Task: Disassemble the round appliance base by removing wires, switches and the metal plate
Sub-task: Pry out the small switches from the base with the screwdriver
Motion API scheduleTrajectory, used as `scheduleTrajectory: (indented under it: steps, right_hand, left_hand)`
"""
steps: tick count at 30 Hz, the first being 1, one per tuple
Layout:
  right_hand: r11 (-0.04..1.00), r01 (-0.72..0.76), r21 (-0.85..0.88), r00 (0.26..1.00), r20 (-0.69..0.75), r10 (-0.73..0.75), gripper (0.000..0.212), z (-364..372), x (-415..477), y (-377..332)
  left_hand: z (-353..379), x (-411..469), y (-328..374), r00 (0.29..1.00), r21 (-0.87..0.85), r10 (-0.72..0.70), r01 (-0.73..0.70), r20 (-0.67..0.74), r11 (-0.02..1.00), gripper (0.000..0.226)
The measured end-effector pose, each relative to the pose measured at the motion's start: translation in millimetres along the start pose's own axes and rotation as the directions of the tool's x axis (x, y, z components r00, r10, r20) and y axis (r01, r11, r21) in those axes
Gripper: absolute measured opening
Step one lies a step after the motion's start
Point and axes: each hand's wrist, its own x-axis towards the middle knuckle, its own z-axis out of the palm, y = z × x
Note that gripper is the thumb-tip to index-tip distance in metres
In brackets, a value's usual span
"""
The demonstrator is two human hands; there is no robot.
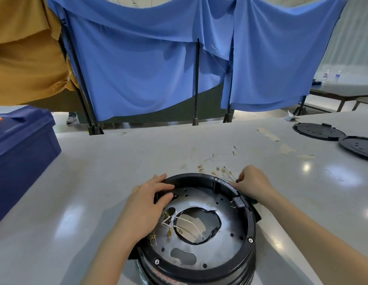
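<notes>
Head camera looks forward and down; close above table (96,171).

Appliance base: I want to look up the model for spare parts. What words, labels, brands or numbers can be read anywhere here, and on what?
Red label on the round appliance base: pale lettering, too blurred to read.
Bottles on the far table: labels too small to read.
Nothing else shows any text; none is legible.
</notes>
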Motion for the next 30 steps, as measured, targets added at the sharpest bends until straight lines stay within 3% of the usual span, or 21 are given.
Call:
scheduleTrajectory:
  steps: [3, 8, 12, 14, 18, 22, 25, 28, 30]
  right_hand:
    - [0.999, -0.043, 0.0, 0.999, -0.023, 0.043, 0.01, 0, 1, -1]
    - [0.991, -0.067, 0.114, 0.998, 0.025, 0.064, 0.024, -19, -2, 5]
    - [0.993, -0.034, 0.11, 0.999, -0.013, 0.035, 0.016, -64, -11, 5]
    - [0.982, 0.023, 0.186, 1.0, -0.013, -0.021, 0.013, -83, -18, 0]
    - [0.834, 0.198, 0.515, 0.956, 0.086, -0.28, 0.011, -95, -44, -31]
    - [0.766, 0.258, 0.589, 0.875, 0.194, -0.444, 0.003, -83, -61, -57]
    - [0.731, 0.245, 0.637, 0.835, 0.244, -0.493, 0.009, -74, -64, -63]
    - [0.672, 0.26, 0.693, 0.866, 0.141, -0.48, 0.026, -70, -60, -62]
    - [0.576, 0.214, 0.789, 0.879, 0.102, -0.466, 0.033, -63, -58, -63]
  left_hand:
    - [0, -1, -2, 1.0, -0.006, 0.012, -0.012, -0.011, 1.0, 0.028]
    - [-2, -2, -1, 0.997, -0.16, 0.008, -0.02, -0.075, 0.987, 0.034]
    - [-2, -4, -3, 0.99, -0.314, -0.067, 0.025, -0.121, 0.949, 0.038]
    - [-2, -6, -3, 0.987, -0.384, -0.092, 0.035, -0.133, 0.923, 0.039]
    - [-1, -6, -6, 0.983, -0.481, -0.134, 0.057, -0.128, 0.875, 0.039]
    - [0, -8, -7, 0.975, -0.542, -0.178, 0.081, -0.13, 0.836, 0.033]
    - [2, -9, -8, 0.968, -0.585, -0.218, 0.106, -0.124, 0.804, 0.03]
    - [4, -9, -10, 0.963, -0.617, -0.243, 0.123, -0.114, 0.777, 0.03]
    - [5, -9, -11, 0.962, -0.625, -0.254, 0.134, -0.105, 0.769, 0.031]
